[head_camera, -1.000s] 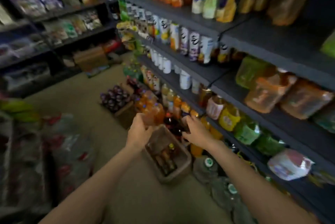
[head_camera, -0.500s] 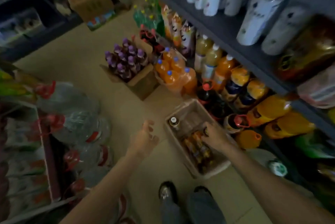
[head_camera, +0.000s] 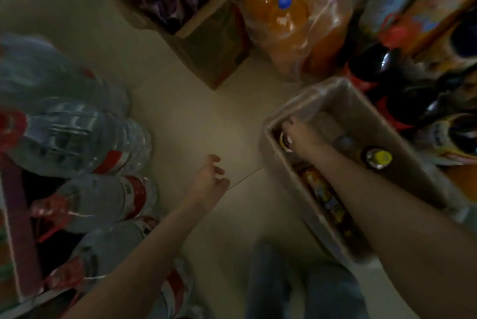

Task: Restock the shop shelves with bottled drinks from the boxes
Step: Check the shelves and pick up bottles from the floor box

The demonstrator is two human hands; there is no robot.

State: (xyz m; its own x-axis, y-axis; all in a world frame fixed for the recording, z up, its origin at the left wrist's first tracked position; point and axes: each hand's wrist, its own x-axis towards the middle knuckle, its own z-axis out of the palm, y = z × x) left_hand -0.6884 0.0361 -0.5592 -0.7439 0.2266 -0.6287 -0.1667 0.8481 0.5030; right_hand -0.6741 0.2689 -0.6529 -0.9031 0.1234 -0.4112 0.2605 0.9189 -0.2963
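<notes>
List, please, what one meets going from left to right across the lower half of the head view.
Large water bottles → left hand, loosely open above the floor → right hand, reaching onto a bottle cap inside the cardboard box → yellow-capped bottle in that same box.

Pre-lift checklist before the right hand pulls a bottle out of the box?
1. Right hand on a bottle top at the box's far end: ok.
2. Grip fully closed round it: cannot tell, blurred.
3. Left hand free, above the floor: ok.
4. Box open at the top: ok.
5. Neighbouring yellow-capped bottle apart from the hand: ok.
6. Shelf slot: cannot tell, out of view.
</notes>
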